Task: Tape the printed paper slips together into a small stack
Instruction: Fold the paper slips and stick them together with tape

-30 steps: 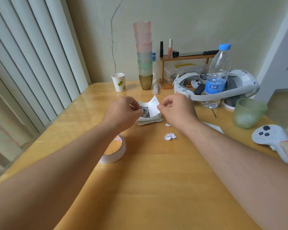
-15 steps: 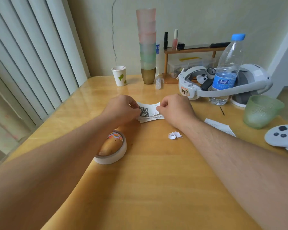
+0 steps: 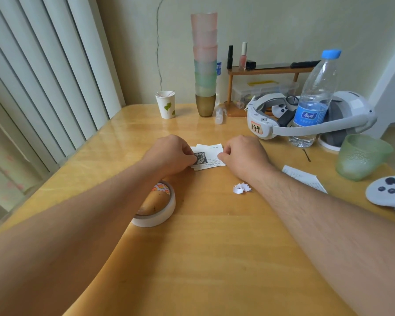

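A small stack of printed paper slips [image 3: 209,157] lies on the wooden table [image 3: 214,247], its top slip showing a dark picture and lines of text. My left hand [image 3: 171,155] pinches the stack's left end with curled fingers. At the right end, my right hand [image 3: 243,156] pinches the top slip. A roll of white tape [image 3: 156,207] lies near my left forearm, partly hidden by it. Another printed slip [image 3: 303,177] lies to the right behind my right forearm. Crumpled white backing scraps [image 3: 241,188] sit beside my right wrist.
At the back stand a paper cup [image 3: 166,107], a tall stack of coloured cups [image 3: 204,65] and a small wooden shelf [image 3: 269,70]. A headset [image 3: 306,119], a water bottle [image 3: 314,99], a green glass [image 3: 360,156] and a white controller [image 3: 389,193] crowd the right side.
The top slip, lifted and bent a second ago, has been lowered flat onto the stack. Both hands stay at its ends. The camera has shifted slightly.
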Tool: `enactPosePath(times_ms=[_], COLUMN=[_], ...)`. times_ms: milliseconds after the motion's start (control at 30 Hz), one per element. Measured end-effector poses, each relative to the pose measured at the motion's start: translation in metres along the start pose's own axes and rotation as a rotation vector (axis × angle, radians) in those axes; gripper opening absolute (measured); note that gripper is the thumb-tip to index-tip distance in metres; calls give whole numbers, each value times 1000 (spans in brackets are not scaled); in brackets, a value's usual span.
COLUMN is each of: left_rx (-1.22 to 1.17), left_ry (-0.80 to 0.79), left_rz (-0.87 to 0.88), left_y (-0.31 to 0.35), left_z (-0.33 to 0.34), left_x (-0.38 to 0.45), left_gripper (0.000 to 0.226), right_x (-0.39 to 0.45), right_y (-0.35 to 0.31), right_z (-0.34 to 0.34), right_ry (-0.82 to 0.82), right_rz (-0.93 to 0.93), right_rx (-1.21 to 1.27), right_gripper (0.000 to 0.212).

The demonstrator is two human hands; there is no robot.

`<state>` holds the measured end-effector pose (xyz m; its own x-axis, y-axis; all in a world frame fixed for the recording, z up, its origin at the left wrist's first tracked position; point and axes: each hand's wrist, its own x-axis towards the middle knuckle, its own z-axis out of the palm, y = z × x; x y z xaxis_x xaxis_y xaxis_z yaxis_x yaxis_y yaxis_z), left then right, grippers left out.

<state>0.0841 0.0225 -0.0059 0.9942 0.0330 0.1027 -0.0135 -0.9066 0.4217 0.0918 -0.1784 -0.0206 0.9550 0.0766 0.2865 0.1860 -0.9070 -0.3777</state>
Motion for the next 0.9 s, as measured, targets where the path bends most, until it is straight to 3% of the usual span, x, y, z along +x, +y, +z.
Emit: enactPosePath(times_ms=[167,300,500,767,900], left_rx=[10,-113,-307,113,141], left_ry=[-67,-139,-35,-288,-273], left_rz=[4,19,190,320,330], left_y=[6,10,-13,-20,-21], left_z=[-11,-33,-63,-61,-58], left_x=[-7,-24,-82,-126,-130], left_gripper=[11,16,20,45,49], right_x=[0,-6,-41,-90,-102], right_y=[-3,-4,-5,-2,-3], right_z=[0,-9,-32,-38,-35], right_ry=[3,38,99,76,80], right_rz=[-3,43,50,22,46], right_rx=[-46,68,259,283,354], right_gripper=[22,32,29,17,14])
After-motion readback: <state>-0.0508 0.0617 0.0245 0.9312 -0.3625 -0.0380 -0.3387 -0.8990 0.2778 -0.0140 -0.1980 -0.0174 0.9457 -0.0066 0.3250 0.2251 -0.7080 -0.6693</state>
